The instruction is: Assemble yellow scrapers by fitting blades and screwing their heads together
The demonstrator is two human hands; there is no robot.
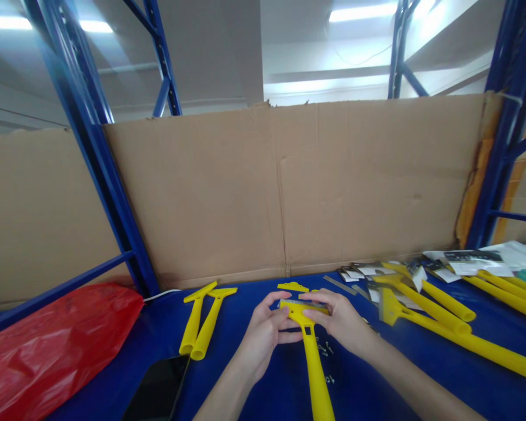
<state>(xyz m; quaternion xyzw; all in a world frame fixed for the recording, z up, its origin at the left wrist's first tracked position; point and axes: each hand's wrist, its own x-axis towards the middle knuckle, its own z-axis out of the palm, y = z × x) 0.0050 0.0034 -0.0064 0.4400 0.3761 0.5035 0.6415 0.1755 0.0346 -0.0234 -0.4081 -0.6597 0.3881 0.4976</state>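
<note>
Between my two hands is a yellow scraper (314,362), its wide head away from me and its handle toward me. A metal blade edge shows along the top of the head. My left hand (268,327) pinches the left end of the head with thumb and fingers. On the right end, my right hand (338,316) is closed in a similar pinch. Small screws (325,349) lie on the blue surface just right of the handle. Behind my hands rests a loose yellow head piece (293,287), with another partly hidden by my right fingers.
Two yellow scraper handles (207,323) lie to the left, near a black phone (158,389) and a red plastic bag (61,339). Several long yellow scrapers (464,345), thin metal blades (339,285) and packaging (477,262) lie at right. Cardboard (289,187) and blue posts (109,193) stand behind.
</note>
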